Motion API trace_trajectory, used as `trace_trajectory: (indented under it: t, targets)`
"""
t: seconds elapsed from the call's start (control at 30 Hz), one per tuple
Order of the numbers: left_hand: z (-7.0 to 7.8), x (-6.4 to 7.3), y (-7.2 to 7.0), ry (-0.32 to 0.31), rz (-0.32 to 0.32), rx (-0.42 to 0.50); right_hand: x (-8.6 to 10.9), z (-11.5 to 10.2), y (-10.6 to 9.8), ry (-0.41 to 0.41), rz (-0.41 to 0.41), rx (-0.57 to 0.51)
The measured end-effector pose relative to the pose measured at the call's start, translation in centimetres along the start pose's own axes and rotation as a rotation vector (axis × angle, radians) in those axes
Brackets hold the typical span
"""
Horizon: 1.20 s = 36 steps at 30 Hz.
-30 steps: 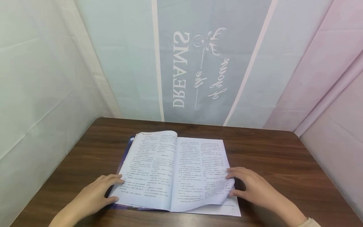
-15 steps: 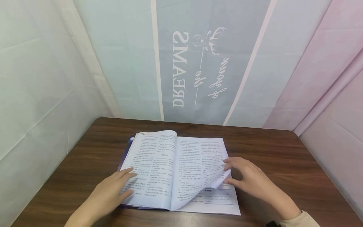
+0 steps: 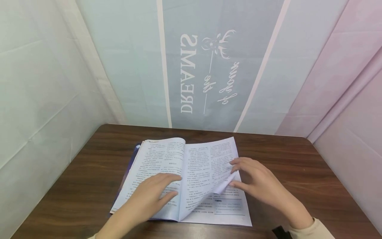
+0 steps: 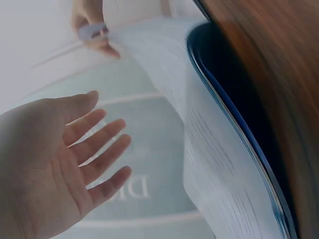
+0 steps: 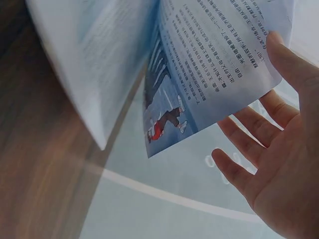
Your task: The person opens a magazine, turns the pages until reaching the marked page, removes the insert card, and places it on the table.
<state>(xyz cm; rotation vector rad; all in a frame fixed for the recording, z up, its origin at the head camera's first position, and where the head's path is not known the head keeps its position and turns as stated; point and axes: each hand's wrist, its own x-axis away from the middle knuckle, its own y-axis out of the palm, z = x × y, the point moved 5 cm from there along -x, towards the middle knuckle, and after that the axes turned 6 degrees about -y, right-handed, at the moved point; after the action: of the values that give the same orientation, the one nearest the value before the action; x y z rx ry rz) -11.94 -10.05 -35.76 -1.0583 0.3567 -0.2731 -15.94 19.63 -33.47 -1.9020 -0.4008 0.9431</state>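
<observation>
A magazine (image 3: 156, 157) lies spread open on the table, its left pages bowed up near the spine. My right hand (image 3: 259, 181) pinches the outer edge of a right-hand page (image 3: 198, 182) between thumb and fingers, and the page's near corner curls up and inward. In the right wrist view, the raised page (image 5: 219, 84) shows print and a small colored picture, with the thumb on one face and fingertips behind. Over the lower left page hovers my left hand (image 3: 149, 196); the left wrist view shows its spread fingers (image 4: 107, 147) holding nothing, apart from the paper.
Under the magazine is a dark brown wooden table (image 3: 298, 172) with rounded far corners. A printed curtain (image 3: 194, 73) hangs behind it, and pale cloth hangs at both sides. Beneath the turned page, the lower sheet (image 3: 232, 219) lies flat.
My left hand has left the magazine's left edge and moved right toward the spine. The right hand has shifted up and left, drawing the page's corner further inward and exposing more sheet beneath.
</observation>
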Motion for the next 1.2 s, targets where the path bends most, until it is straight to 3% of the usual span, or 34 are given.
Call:
trace_trajectory:
  t: [0.27, 0.53, 0.97, 1.2]
  targets:
    - [3.8, -1.5, 0.3, 0.110, 0.021, 0.086, -1.6, -1.7, -0.7, 0.003, 0.030, -0.013]
    - [6.1, -2.2, -0.1, 0.275, 0.172, 0.148, -2.9, -3.1, -0.9, -0.007, 0.063, -0.046]
    - [6.5, -2.2, -0.2, 0.363, 0.278, 0.176, -3.5, -4.3, -0.8, -0.049, 0.103, -0.074]
    - [5.6, -2.0, -0.3, 0.309, 0.303, 0.152, -3.1, -4.8, -1.0, -0.042, 0.107, -0.055]
